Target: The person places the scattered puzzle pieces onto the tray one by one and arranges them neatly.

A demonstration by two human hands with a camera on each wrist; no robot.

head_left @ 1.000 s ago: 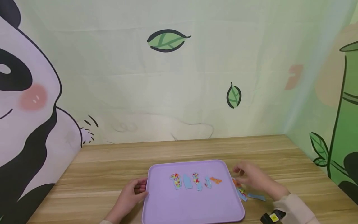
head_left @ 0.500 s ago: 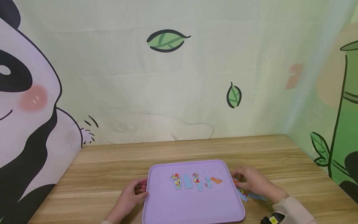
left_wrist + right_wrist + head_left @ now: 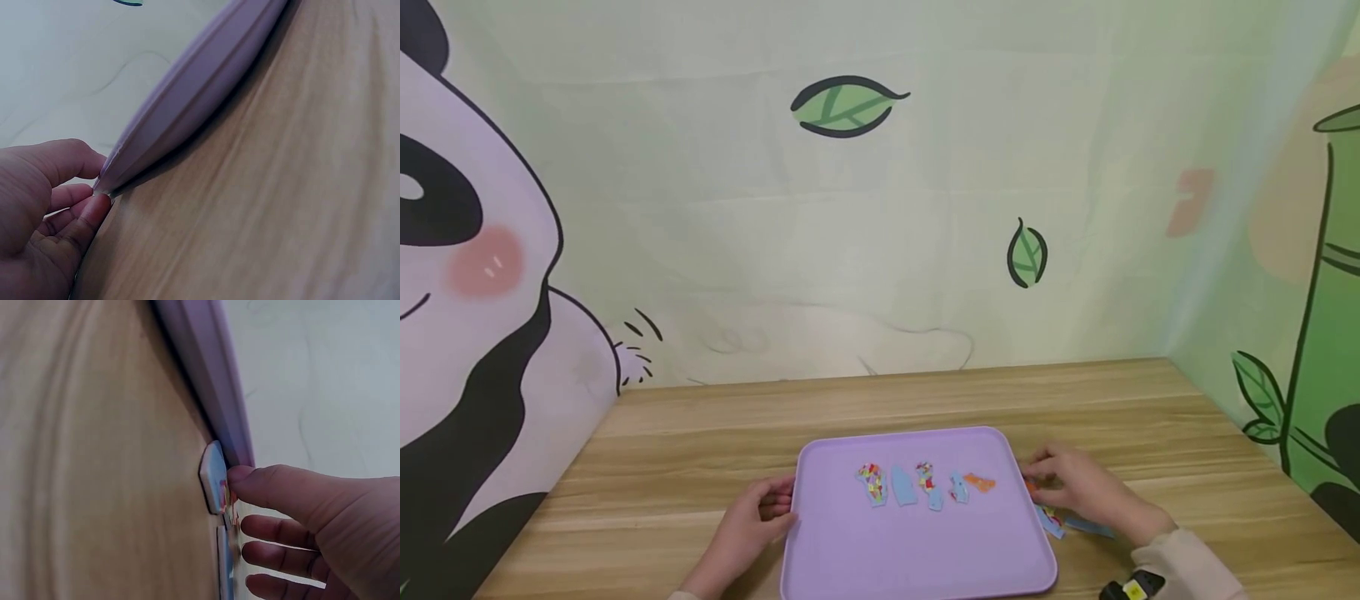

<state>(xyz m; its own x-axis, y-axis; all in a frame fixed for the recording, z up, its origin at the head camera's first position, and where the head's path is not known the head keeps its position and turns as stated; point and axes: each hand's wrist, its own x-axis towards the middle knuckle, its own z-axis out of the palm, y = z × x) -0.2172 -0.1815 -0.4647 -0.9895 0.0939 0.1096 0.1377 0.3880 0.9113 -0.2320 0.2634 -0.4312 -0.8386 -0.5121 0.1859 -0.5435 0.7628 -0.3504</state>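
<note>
A lilac tray [image 3: 910, 558] lies on the wooden table, carrying several jigsaw-like pieces in a row. Among them are a plain blue piece [image 3: 903, 487] and an orange piece [image 3: 979, 482]. My left hand [image 3: 748, 529] grips the tray's left edge, thumb and fingers at the rim. On the opposite side, my right hand [image 3: 1090, 492] is over a small cluster of pieces beside the tray. Its thumb [image 3: 250, 478] touches a blue piece with colourful print [image 3: 214, 478]; the index finger is hidden in the right wrist view, so I cannot tell whether it pinches a piece.
A blue strip-like piece [image 3: 1090, 527] lies on the table [image 3: 715, 433] below the right hand. A black strap-like device [image 3: 1131, 587] sits at the right wrist. Behind the table hangs a printed backdrop [image 3: 880, 250] with a panda and leaves.
My right hand has come down onto the cluster of pieces beside the tray, then stayed nearly still. The left hand and the pieces on the tray have not moved.
</note>
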